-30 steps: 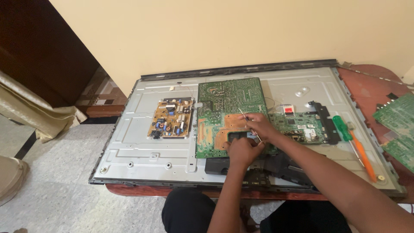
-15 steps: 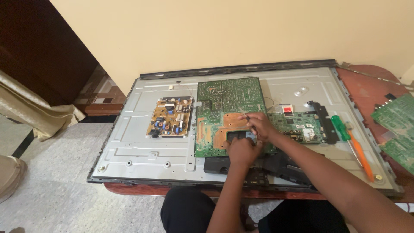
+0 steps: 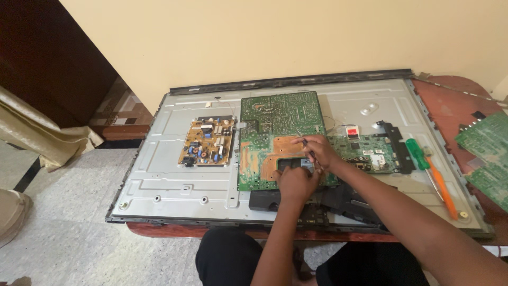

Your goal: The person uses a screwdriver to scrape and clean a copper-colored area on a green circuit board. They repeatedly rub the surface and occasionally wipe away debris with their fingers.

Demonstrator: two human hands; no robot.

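A flat television back panel [image 3: 174, 175] of grey metal lies face down on a red-brown table. A large green circuit board [image 3: 275, 122] rests loose on its middle. My left hand [image 3: 295, 182] presses on the board's lower right part, next to a dark rectangular cut-out. My right hand [image 3: 316, 150] sits just above it and pinches a thin metal tool [image 3: 302, 137] like tweezers, tip pointing up-left over the board. A yellow power board [image 3: 208, 141] is mounted to the left, and a small green main board [image 3: 362, 152] to the right.
A green-handled screwdriver [image 3: 418, 154] and an orange-handled one [image 3: 443, 190] lie on the panel's right side. More green boards [image 3: 489, 153] sit on the table's right edge. A black plastic piece [image 3: 264, 200] lies at the panel's front edge. Tiled floor and beige cloth [image 3: 42, 137] are at left.
Both hands stay on the green board; my right hand has shifted very slightly with the thin tool. Nothing else has moved.
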